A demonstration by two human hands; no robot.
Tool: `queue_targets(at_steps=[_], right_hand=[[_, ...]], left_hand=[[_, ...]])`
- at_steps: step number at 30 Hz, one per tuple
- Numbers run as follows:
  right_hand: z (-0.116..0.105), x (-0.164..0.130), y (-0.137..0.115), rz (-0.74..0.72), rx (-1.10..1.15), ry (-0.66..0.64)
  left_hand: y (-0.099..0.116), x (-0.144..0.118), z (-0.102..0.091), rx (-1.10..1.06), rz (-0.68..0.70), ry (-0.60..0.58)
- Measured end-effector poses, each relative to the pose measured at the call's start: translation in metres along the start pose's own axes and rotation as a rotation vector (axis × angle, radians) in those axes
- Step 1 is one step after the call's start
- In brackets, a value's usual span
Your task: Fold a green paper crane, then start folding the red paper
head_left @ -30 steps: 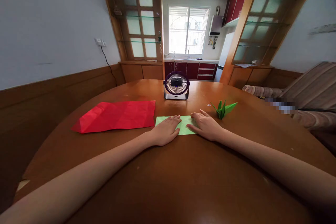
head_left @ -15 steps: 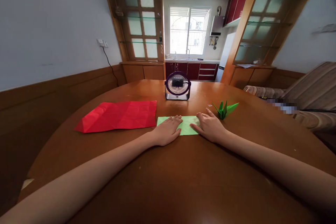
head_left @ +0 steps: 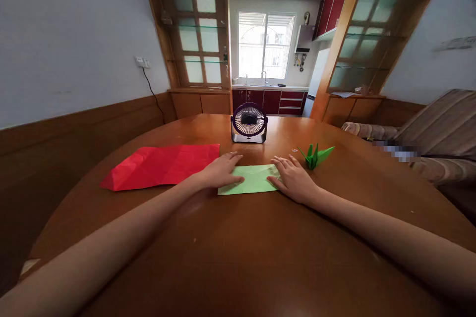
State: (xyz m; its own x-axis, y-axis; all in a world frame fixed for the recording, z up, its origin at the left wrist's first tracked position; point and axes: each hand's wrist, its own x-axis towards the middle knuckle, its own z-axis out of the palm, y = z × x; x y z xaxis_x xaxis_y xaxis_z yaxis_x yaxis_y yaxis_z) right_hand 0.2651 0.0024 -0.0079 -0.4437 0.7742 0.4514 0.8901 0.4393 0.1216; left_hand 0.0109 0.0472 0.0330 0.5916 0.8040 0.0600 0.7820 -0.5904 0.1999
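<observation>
A folded light green paper [head_left: 250, 180] lies flat on the round wooden table [head_left: 238, 252] in front of me. My left hand [head_left: 219, 171] rests palm down on the paper's left end, fingers spread and pointing right. At the paper's right end my right hand [head_left: 293, 178] presses flat on it with the fingers apart. Neither hand grips anything. A creased red paper sheet [head_left: 163, 164] lies just left of my left hand.
A small dark desk fan [head_left: 249, 122] stands beyond the paper at the table's middle. A folded green paper crane [head_left: 315, 154] sits to the right of my right hand. A striped sofa [head_left: 427, 133] is at the right, and a wood-panelled wall [head_left: 74, 129] at the left.
My left hand has slid from the middle of the green paper to its left end, uncovering the centre. The right hand stays on the right end.
</observation>
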Motion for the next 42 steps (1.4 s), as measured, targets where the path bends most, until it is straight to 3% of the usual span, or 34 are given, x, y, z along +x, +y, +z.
queue_targets(at_steps=[3,5,15,20,23,30,34,38,42], right_hand=[[0.0,0.0,0.0,-0.008,0.02,0.004],[0.001,0.0,0.0,-0.011,0.038,0.007],[0.004,0.0,0.003,-0.023,0.102,0.04],[0.003,-0.001,0.003,-0.025,0.131,0.067],[0.002,-0.001,0.003,-0.033,0.141,0.072],[0.0,0.001,0.003,-0.095,0.075,0.236],[-0.002,0.002,0.002,-0.153,0.055,0.357],[-0.005,0.0,0.001,-0.218,0.087,0.476],[-0.008,-0.004,0.003,-0.325,0.132,0.546]], left_hand=[[0.0,-0.005,-0.01,0.054,-0.063,-0.223],[0.003,-0.007,-0.012,0.069,-0.071,-0.244],[0.004,-0.005,-0.011,0.121,0.004,0.053],[0.005,-0.007,-0.018,0.075,-0.025,0.18],[0.011,-0.011,-0.026,0.2,-0.004,0.243],[0.035,-0.018,-0.032,0.664,0.305,0.568],[0.052,-0.029,-0.015,0.743,0.458,0.606],[0.064,-0.047,-0.002,0.503,0.484,0.515],[0.065,-0.063,-0.007,-0.149,0.386,0.318]])
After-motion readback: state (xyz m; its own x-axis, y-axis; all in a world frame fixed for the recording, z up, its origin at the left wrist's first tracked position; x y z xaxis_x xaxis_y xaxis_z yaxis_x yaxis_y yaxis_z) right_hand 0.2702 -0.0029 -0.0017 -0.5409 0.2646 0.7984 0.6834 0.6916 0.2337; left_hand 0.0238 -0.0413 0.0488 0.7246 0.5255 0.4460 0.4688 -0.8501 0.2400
